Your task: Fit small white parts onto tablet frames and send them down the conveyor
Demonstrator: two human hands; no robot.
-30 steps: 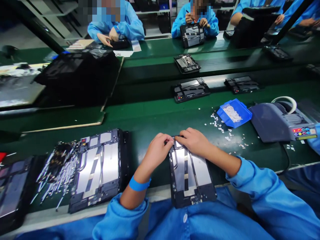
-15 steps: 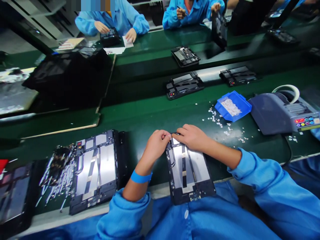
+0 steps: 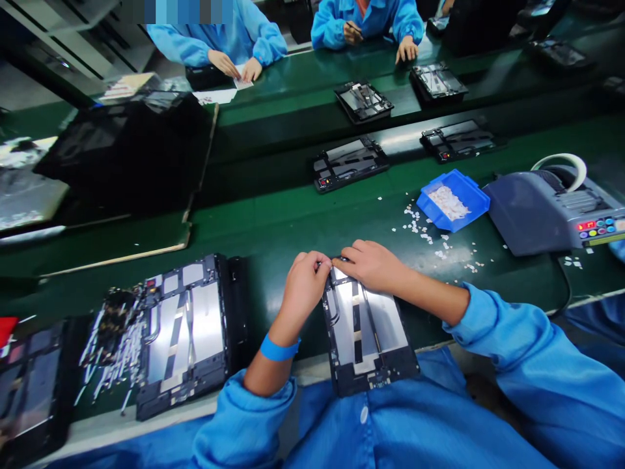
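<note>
Green bench [image 3: 278,225] supports an opened tablet [image 3: 368,332]. Left hand [image 3: 305,283]: fingertips pressed together at tablet's far-left corner. Right hand [image 3: 374,266]: on far edge, grip indeterminate.

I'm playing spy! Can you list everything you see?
Opened device: one, black, silver, at hands
Other devices: six or more, black, silver, left and back
Strips: many, mostly white, left
Tray: one, blue, right
Scraps: many, white, in and beside tray
Machine: one, grey, right
Bench: at least one, green, middle
Dark stack: one, black, back left
Red thing: one, red, left edge
People: two or more, blue sleeves, back
Wristband: one, blue, left wrist
Left hand, right hand: two, bare, centre
</note>
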